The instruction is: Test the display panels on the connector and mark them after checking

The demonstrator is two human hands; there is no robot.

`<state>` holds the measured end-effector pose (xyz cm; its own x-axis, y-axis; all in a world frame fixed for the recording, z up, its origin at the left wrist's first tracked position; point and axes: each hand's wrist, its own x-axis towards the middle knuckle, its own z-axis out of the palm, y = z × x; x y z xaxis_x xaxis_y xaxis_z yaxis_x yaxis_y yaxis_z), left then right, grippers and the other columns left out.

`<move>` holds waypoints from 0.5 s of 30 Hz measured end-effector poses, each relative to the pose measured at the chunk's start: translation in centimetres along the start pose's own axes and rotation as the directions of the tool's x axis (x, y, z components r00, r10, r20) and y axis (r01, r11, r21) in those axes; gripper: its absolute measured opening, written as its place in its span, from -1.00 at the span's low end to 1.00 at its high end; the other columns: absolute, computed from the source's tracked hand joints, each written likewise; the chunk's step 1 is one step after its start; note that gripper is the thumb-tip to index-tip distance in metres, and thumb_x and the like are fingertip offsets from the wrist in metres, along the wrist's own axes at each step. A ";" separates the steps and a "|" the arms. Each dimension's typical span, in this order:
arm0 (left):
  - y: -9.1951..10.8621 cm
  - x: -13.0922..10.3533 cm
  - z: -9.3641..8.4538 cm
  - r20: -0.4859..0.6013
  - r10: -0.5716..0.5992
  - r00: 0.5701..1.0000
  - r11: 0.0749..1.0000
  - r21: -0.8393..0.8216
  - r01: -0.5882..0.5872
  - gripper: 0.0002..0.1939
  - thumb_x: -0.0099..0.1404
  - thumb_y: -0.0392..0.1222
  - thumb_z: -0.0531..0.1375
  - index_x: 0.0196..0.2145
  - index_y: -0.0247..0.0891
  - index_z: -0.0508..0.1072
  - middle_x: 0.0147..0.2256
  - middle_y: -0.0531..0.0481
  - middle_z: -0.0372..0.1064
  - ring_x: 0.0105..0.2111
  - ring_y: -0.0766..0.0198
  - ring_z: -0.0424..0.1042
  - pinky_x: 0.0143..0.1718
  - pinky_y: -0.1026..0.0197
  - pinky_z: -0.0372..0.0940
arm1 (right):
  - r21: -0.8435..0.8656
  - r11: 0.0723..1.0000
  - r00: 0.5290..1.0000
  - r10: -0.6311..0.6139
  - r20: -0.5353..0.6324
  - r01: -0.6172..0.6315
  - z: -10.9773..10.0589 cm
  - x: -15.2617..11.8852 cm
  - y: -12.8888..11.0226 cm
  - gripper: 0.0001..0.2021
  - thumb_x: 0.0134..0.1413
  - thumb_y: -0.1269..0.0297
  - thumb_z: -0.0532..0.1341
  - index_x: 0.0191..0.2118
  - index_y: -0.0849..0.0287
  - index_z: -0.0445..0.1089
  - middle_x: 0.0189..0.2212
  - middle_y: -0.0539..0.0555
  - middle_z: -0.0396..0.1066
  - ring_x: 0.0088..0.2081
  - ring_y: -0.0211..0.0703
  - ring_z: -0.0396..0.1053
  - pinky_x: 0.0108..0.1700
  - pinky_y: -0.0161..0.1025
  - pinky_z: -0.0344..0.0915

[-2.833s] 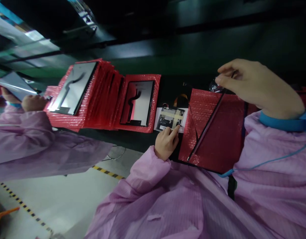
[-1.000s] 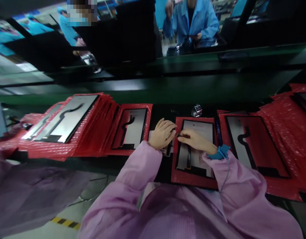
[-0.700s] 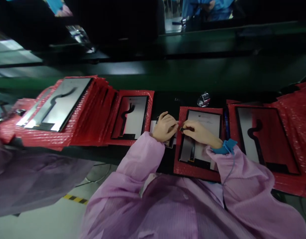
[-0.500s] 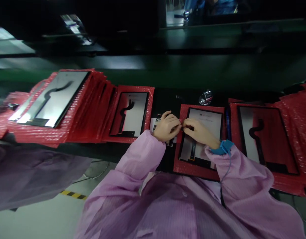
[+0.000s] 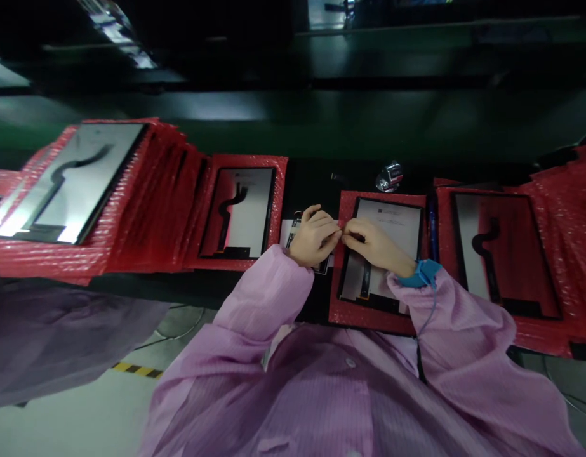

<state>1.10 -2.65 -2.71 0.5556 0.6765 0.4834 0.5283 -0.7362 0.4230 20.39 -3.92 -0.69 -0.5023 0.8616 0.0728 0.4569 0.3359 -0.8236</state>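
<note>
My left hand [image 5: 314, 237] and my right hand [image 5: 374, 244] meet fingertip to fingertip at the left edge of a flat panel [image 5: 392, 219] lying on red bubble wrap [image 5: 348, 316]. Fingers of both hands are pinched together; whatever is between them is too small to make out. Below my right hand, a dark strip runs down the panel. Partly covered by my left hand is a small dark device [image 5: 295, 223] on something white. A blue band circles my right wrist.
To the left, a panel [image 5: 240, 209] lies on red wrap, beside a tall stack of red sheets [image 5: 145, 216] topped by another panel [image 5: 78, 178]. On the right are a panel [image 5: 506, 254], a blue pen [image 5: 433, 225] and more red wrap. Behind sits a shiny roll [image 5: 389, 177].
The whole view has shifted slightly, so things appear a little further left and higher. Both hands keep nearly the same pinched pose at the panel's left edge.
</note>
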 end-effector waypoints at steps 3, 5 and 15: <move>-0.2 0.0 0.0 -0.062 -0.040 0.997 0.997 -0.068 0.036 -0.67 0.46 -0.15 0.02 -0.45 -0.21 0.39 -0.43 0.04 0.45 -0.28 0.22 0.43 0.17 -0.07 0.18 | 0.041 0.999 0.998 0.019 0.052 -0.021 -0.8 -0.1 -0.1 -0.79 0.23 0.23 0.11 -0.44 0.13 0.22 -0.44 0.01 0.28 -0.33 -0.18 0.21 -0.15 -0.18 0.16; -0.3 0.0 -0.1 -0.181 -0.171 0.969 0.980 -0.137 0.147 -0.67 0.50 -0.12 -0.02 -0.38 -0.20 0.42 -0.37 0.01 0.45 -0.24 0.20 0.44 0.09 -0.01 0.27 | 0.091 0.994 0.996 0.062 0.069 -0.068 -1.8 -0.3 -0.1 -0.78 0.27 0.19 0.07 -0.39 0.14 0.27 -0.41 0.02 0.32 -0.33 -0.18 0.25 -0.18 -0.19 0.18; 7.2 -4.7 0.3 -0.287 -0.094 0.953 0.995 -0.070 0.077 -0.33 0.34 0.04 0.23 0.33 -0.05 0.15 0.31 -0.15 0.00 0.36 -0.06 0.00 0.38 -0.13 -0.02 | -0.415 0.685 0.747 0.290 -0.598 -0.598 -4.5 -0.5 3.9 -0.69 0.26 0.34 0.04 0.00 0.37 0.37 0.11 0.46 0.28 0.19 0.48 0.08 0.14 0.34 0.07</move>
